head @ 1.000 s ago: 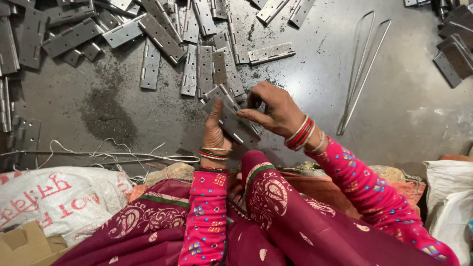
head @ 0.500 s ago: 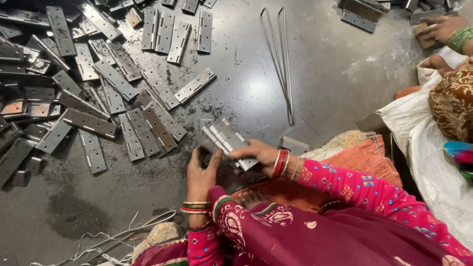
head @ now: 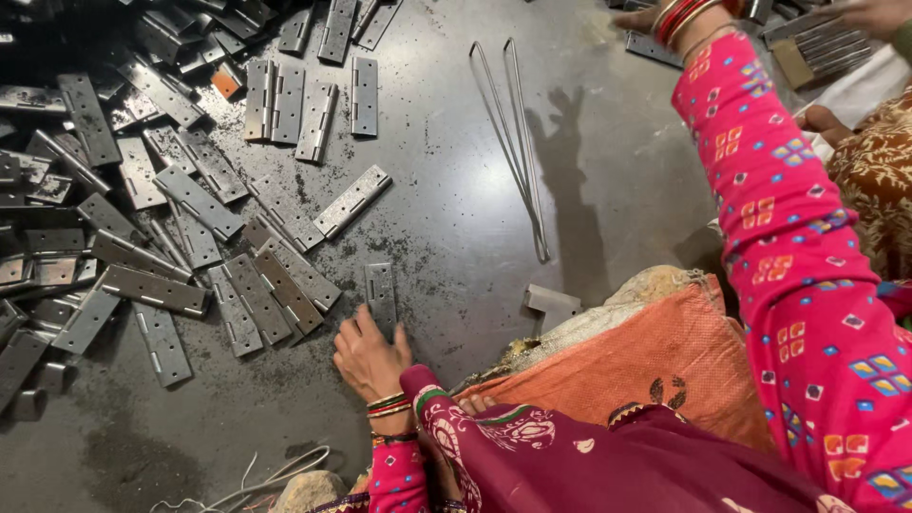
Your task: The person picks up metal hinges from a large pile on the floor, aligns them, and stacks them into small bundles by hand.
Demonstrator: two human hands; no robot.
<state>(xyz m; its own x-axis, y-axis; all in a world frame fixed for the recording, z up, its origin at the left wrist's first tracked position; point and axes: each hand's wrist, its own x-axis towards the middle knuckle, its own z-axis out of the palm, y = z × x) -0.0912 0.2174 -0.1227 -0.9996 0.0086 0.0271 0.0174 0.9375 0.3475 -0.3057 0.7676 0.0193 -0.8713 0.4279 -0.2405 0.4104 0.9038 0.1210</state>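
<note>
My left hand [head: 366,359] rests low on the dark floor, fingers spread, its fingertips on the near end of a single grey metal hinge [head: 381,294] that lies flat. My right arm, in a pink patterned sleeve, stretches to the upper right. My right hand [head: 644,15] is cut by the top edge beside a dark metal piece [head: 654,47], and its fingers are hidden. A large heap of grey hinges [head: 142,218] covers the floor to the left.
A long bent wire rod [head: 518,142] lies in the middle of the floor. A small metal piece [head: 551,302] sits by an orange sack [head: 665,361]. At top right another person's hand [head: 869,11] is over a stack of hinges [head: 807,43].
Both hands held a bundle of hinges near my lap. Now the bundle is gone from them, my right arm has reached far up to the right, and my left hand has dropped to the floor.
</note>
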